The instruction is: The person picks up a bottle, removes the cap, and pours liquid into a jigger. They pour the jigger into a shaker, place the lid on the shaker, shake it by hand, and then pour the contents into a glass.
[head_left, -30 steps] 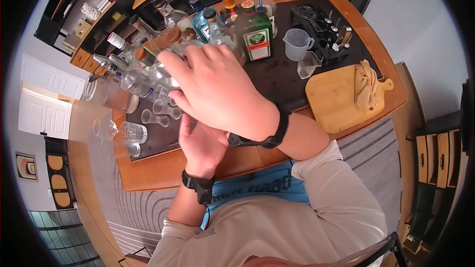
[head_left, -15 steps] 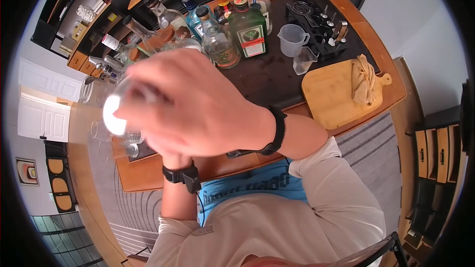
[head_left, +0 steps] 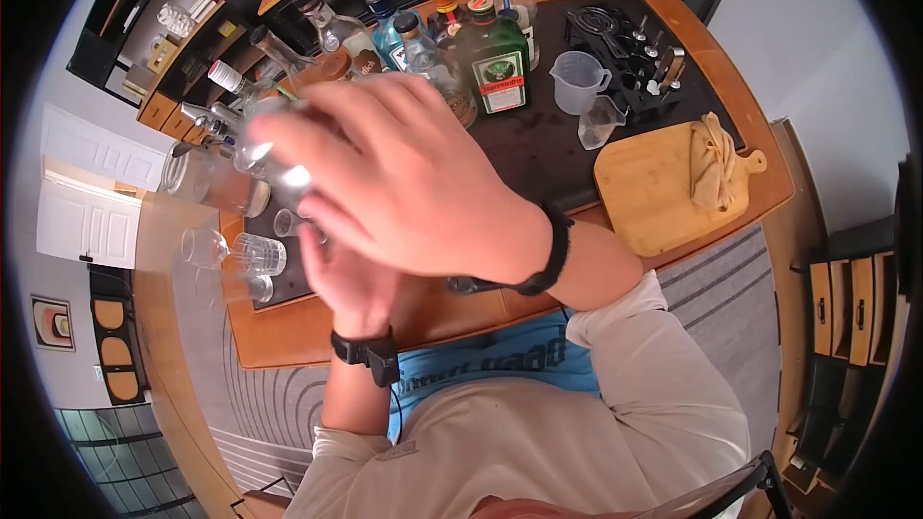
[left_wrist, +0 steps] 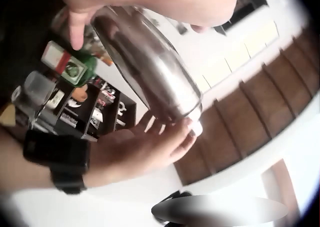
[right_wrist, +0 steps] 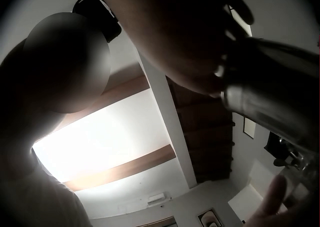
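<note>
A shiny metal cocktail shaker [head_left: 274, 161], smooth and tapering, is held up tilted between my two hands in front of the bottles. Over its near side lies my right hand [head_left: 413, 183], whose fingers reach around the shaker's wide end in the left wrist view. My left hand [head_left: 351, 284] is lower, its palm and thumb at the other end. From the left wrist, the shaker [left_wrist: 155, 62] shows almost full length. The right wrist view has it dark, with the left thumb [right_wrist: 274, 192] below. Much of the left hand's grip is hidden behind the right hand.
Behind my hands crowd several liquor bottles, among them a green bottle [head_left: 495, 58]. Small glasses [head_left: 260, 255] stand at the table's left. On the right are a plastic measuring jug [head_left: 579, 82], a black bar-tool rack [head_left: 639, 67] and a wooden board [head_left: 644, 187] with a cloth [head_left: 711, 163].
Both hands swing the shaker, first left and up toward the head, then partly back right and down. It stays between them throughout. The things on the table have not moved.
</note>
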Demonstrator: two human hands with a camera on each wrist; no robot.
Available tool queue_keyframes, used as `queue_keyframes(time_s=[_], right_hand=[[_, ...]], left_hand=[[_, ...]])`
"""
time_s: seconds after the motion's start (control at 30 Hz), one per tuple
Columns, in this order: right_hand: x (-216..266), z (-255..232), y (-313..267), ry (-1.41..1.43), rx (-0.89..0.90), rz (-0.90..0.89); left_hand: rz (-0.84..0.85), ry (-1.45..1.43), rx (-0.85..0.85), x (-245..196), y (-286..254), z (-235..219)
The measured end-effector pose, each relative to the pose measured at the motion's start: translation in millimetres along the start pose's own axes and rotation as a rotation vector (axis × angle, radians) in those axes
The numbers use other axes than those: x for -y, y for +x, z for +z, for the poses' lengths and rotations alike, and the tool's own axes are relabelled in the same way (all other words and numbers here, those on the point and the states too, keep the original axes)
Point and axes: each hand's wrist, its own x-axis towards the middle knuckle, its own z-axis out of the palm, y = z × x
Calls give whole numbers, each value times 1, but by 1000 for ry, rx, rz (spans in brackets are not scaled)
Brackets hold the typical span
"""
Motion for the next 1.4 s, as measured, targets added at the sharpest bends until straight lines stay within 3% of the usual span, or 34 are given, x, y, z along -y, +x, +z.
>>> queue_keyframes(time_s=[0.03, 0.1, 0.17, 0.37, 0.43, 0.5, 0.53, 0.57, 0.63, 0.77, 0.83, 0.9, 0.93, 1.03, 1.23, 1.33, 1.4], right_hand=[[9, 3, 10, 171, -264, -70], [29, 0, 8, 271, -434, -132], [32, 1, 9, 190, -521, -285], [30, 12, 7, 214, -500, -298], [18, 8, 3, 231, -277, -133], [2, 3, -5, 33, 23, 25], [-2, 4, -7, -32, 90, 99], [-10, 8, -14, -121, 245, 192], [-14, 8, -16, -228, 529, 333], [-15, 11, -18, -207, 487, 267], [-8, 7, -10, -112, 241, 115], [3, 0, 2, 46, -19, -59], [15, 5, 7, 173, -229, -104], [36, 9, 6, 174, -466, -269], [34, 6, 4, 239, -442, -361], [27, 11, 3, 274, -312, -167], [12, 10, -5, 81, -74, -46]], left_hand=[[184, 154, -43, -8, 0, 0], [184, 200, -38, -14, 3, -8], [193, 290, -27, -20, 8, -19], [217, 562, 13, -26, 24, -49], [227, 650, 25, -27, 26, -46], [30, 178, -131, -1, 16, -11], [-226, -158, -44, 5, 9, 7], [-360, -283, -51, 12, 3, -1], [-535, -177, -103, 25, 2, -31], [-523, -185, -105, 23, -2, -28], [-353, -270, 4, 9, 1, -8], [6, 20, -37, -3, 5, -3], [287, 258, 46, -8, 13, -13], [280, 249, 38, -12, 16, -21], [251, 234, -2, -18, 14, -28], [237, 221, -30, -18, 12, -32], [230, 212, -45, -16, 13, -34]])
